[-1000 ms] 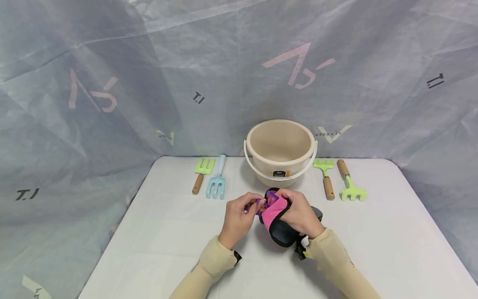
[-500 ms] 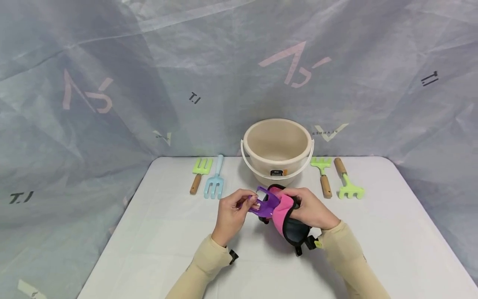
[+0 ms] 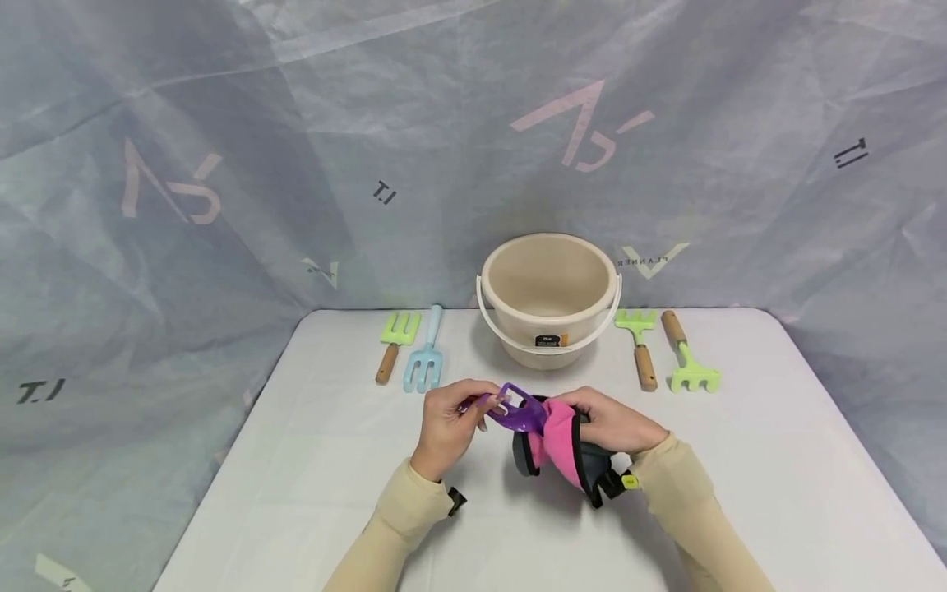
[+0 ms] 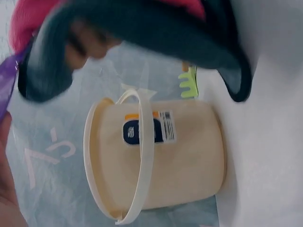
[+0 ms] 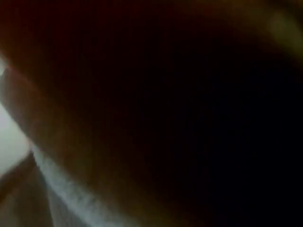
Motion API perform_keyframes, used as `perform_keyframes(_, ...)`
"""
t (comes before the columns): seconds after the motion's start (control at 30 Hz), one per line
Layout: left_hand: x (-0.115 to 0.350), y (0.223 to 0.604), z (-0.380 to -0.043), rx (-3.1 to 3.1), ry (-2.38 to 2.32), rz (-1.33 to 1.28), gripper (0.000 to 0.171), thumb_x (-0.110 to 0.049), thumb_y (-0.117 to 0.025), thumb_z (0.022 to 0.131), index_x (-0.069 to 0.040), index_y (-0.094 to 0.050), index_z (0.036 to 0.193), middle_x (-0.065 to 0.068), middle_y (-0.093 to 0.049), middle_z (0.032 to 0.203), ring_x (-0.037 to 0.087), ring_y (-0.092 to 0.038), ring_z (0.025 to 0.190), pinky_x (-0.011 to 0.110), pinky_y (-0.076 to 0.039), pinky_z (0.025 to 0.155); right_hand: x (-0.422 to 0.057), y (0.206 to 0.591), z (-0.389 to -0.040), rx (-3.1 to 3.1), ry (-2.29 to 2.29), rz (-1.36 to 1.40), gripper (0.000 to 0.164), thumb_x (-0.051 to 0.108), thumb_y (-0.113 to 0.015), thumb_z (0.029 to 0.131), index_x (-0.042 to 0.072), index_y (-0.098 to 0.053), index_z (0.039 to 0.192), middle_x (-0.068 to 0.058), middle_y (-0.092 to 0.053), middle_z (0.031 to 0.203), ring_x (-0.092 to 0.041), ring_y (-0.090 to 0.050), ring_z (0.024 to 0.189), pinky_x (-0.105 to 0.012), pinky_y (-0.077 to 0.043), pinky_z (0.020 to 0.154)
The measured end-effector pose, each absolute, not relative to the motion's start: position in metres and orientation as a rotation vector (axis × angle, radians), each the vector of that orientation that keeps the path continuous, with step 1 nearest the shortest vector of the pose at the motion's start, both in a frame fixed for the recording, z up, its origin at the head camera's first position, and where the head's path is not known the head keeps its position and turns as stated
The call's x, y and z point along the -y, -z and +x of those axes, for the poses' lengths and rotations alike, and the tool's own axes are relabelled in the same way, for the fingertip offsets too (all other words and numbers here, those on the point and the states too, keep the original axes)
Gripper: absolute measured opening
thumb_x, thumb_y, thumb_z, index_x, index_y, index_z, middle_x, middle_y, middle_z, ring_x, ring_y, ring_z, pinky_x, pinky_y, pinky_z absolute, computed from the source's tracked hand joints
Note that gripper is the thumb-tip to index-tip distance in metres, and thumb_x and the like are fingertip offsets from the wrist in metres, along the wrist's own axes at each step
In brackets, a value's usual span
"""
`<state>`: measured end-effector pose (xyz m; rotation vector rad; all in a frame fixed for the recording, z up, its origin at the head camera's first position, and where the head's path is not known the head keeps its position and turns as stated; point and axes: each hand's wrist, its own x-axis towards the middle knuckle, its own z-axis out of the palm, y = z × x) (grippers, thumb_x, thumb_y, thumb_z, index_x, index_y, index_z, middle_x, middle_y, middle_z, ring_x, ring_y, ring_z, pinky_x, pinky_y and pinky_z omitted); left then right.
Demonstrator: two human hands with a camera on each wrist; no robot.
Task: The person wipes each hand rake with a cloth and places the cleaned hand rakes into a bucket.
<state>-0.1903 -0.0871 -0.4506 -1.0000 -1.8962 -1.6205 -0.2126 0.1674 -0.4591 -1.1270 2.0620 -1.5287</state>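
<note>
My left hand [image 3: 448, 423] pinches a glossy purple plastic piece [image 3: 522, 420] with an opening in its frame. Its right end meets the pink lining of a dark padded fabric piece [image 3: 564, 444], which has black edging and straps. My right hand [image 3: 617, 423] grips that padded piece from the right, thumb on top. In the left wrist view, the dark fabric [image 4: 142, 33] crosses the top, with right-hand fingers [image 4: 90, 45] curled around it. A purple edge [image 4: 6, 78] shows at the far left there. The right wrist view is dark and blurred.
Behind the hands stands a cream bucket [image 3: 549, 284] with a white handle. A green fork [image 3: 401, 329] and a blue fork [image 3: 425, 362] lie left of it. Two green rakes lie on the right, one upright [image 3: 640, 345], one reversed [image 3: 690, 366]. A grey sheet [image 3: 370, 123] hangs behind.
The purple piece has come further out of the pink lining as my left hand moved left. My right hand has shifted right with the padded piece, which has turned to show more pink.
</note>
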Motion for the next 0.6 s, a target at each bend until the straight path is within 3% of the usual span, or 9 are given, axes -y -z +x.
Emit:
perform_keyframes(0.1,0.088,0.448,-0.191,1.904,1.624,-1.001,0.016,0.013,-0.066,0.083,0.001,-0.069,0.093,0.02,-0.072,0.081,0.013,-0.063,0.062,0.024,-0.056,0.051,-0.166,0.46,-0.213,-2.065,1.501,-1.148,0.02,0.009,-0.062,0.095,0.015,-0.07,0.112,-0.003,-0.073,0.104,-0.014,-0.062,0.093,-0.022,-0.052,0.088)
perform_keyframes(0.2,0.088,0.442,-0.191,1.995,1.584,-0.95,0.022,0.008,-0.067,0.085,0.0,-0.068,0.105,0.018,-0.072,0.101,0.015,-0.067,0.084,0.028,-0.06,0.064,-0.166,0.459,-0.212,-2.243,1.492,-1.157,0.023,0.007,-0.064,0.092,0.018,-0.068,0.112,0.0,-0.071,0.101,-0.013,-0.061,0.092,-0.024,-0.052,0.088)
perform_keyframes(0.37,0.095,0.432,-0.193,2.119,1.706,-0.999,0.058,0.005,-0.07,0.085,-0.002,-0.048,0.138,0.017,-0.049,0.142,0.027,-0.053,0.122,0.042,-0.059,0.088,-0.164,0.454,-0.21,-2.697,1.384,-1.133,0.025,0.008,-0.072,0.084,0.024,-0.067,0.103,0.007,-0.07,0.094,-0.007,-0.061,0.087,-0.033,-0.055,0.08)
perform_keyframes(0.47,0.102,0.435,-0.198,2.109,1.888,-1.131,0.072,0.005,-0.065,0.087,-0.003,-0.031,0.15,0.017,-0.038,0.151,0.035,-0.048,0.127,0.047,-0.054,0.097,-0.164,0.451,-0.209,-2.907,1.316,-1.14,0.025,0.011,-0.075,0.08,0.023,-0.069,0.101,0.007,-0.072,0.093,-0.006,-0.062,0.085,-0.036,-0.056,0.075)
perform_keyframes(0.6,0.106,0.442,-0.2,2.081,2.056,-1.208,0.069,-0.003,-0.056,0.095,-0.006,-0.021,0.154,0.022,-0.039,0.149,0.038,-0.053,0.12,0.044,-0.054,0.097,-0.163,0.448,-0.208,-3.091,1.236,-1.193,0.028,0.016,-0.077,0.077,0.023,-0.071,0.103,0.007,-0.073,0.096,-0.006,-0.063,0.085,-0.037,-0.057,0.072)
